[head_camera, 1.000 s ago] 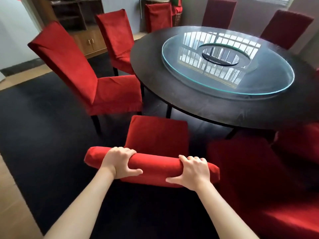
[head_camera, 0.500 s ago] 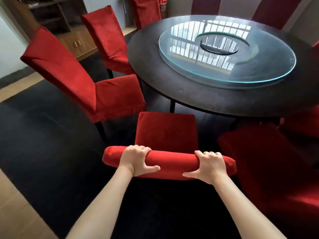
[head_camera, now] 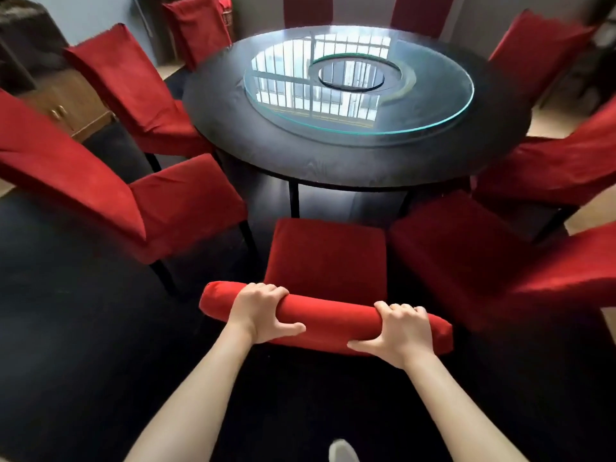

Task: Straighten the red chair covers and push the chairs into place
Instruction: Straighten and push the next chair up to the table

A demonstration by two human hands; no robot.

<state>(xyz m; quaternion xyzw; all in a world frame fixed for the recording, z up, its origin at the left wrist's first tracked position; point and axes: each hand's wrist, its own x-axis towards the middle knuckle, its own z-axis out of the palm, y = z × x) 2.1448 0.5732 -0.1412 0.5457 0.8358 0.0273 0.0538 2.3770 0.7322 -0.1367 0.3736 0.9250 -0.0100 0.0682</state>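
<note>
Directly in front of me stands a chair in a red cover (head_camera: 328,258), its seat facing the round dark table (head_camera: 333,161). My left hand (head_camera: 261,311) grips the left part of the chair's padded top edge, fingers over the front and thumb behind. On the right part of that same top edge my right hand (head_camera: 398,333) grips in the same way. The front of the seat lies close to the table's near rim.
A glass turntable (head_camera: 360,91) lies on the table. Red-covered chairs flank mine: one on the left (head_camera: 110,195), one on the right (head_camera: 483,258), several more around the table. A wooden cabinet (head_camera: 63,101) stands far left. Dark carpet (head_camera: 66,345) covers the floor.
The chair has moved forward toward the table with both hands still gripping its top. My view has swung right, so the chairs on the right side now show.
</note>
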